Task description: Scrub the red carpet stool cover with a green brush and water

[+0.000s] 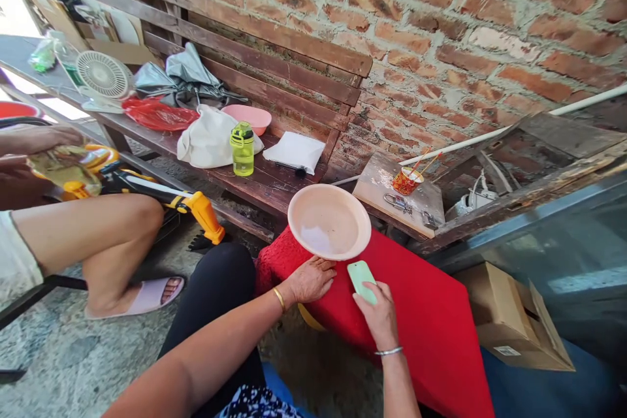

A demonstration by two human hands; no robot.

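Observation:
A pale pink basin (353,249) with water in it stands on the red cloth (421,313) of a small table. My left hand (311,279) lies at the basin's near side, fingers stretched out and fingertips against or just under its wall. A gold bangle circles that wrist. To the right of it, my right hand (380,313) is closed around a flat, light green, rounded block (362,279) with a small hole at its far end. That block is held above the red cloth, apart from the basin; its underside is hidden.
On the wooden bench (235,179) are a green bottle (242,151), a white bag (206,137), a pink bowl (252,116) and a fan (104,75). Another person (88,235) sits at left with a yellow-black toy. A cardboard box (509,317) stands right.

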